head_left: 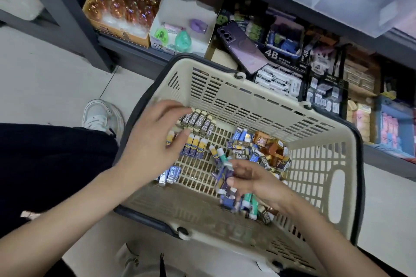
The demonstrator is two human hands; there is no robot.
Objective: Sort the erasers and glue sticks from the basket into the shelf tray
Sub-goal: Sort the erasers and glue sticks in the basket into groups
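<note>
Our right hand (254, 181) pinched blurred glue sticks (221, 178) low in the basket (247, 96); the shelf tray (273, 54) lay at 12 o'clock. Our left hand (153, 139), loosely spread, touched the 2B erasers (199, 122) (long axes 1-to-7).

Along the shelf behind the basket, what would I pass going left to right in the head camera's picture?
box of amber bottles → white box of green and purple trinkets → purple phone → black boxes marked 4B → blue tray of pink items
</note>
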